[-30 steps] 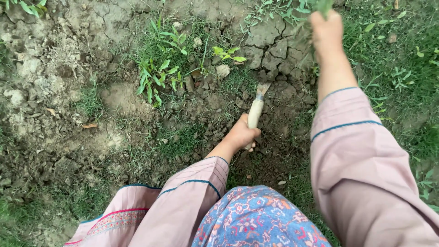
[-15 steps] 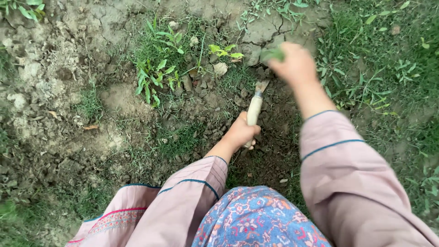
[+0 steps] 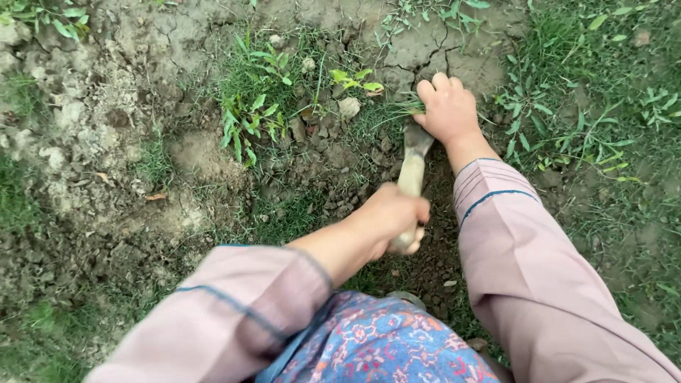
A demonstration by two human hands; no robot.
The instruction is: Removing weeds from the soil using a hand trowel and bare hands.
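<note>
At the far left lies bare, cracked soil (image 3: 92, 128) in pale clods, with thin grass along its lower edge. Further right a clump of broad-leaved weeds (image 3: 248, 117) stands in a patch of fine grass, and a small pale stone (image 3: 348, 107) lies just beside it, below a few yellow-green leaves (image 3: 352, 78).

The left hand (image 3: 392, 216) is shut in a fist around the lower end of a hand digging tool (image 3: 411, 167), whose pale wooden handle (image 3: 410, 177) runs up and away from the person. Its dark metal blade (image 3: 417, 136) meets the loose, dark crumbled earth (image 3: 333, 184) at the foot of a tuft of grass (image 3: 397, 108). The left sleeve (image 3: 234, 312), dusty pink with a thin blue line, is pushed back from the forearm.

The right hand (image 3: 447, 106) lies just above the blade, palm down, fingers (image 3: 434, 86) curled in over the tuft of grass; blades of it show at its left edge, so it seems to be gripping them, though the hold itself is hidden under the hand. The hand and the blade are close together; whether they touch cannot be told. The right sleeve (image 3: 525, 269), same pink with blue trim, comes down toward the lower right corner.

At the bottom centre sits a fold of blue floral cloth (image 3: 383, 344). To the right the ground is greener, covered in grass and low leafy weeds (image 3: 589, 128).
</note>
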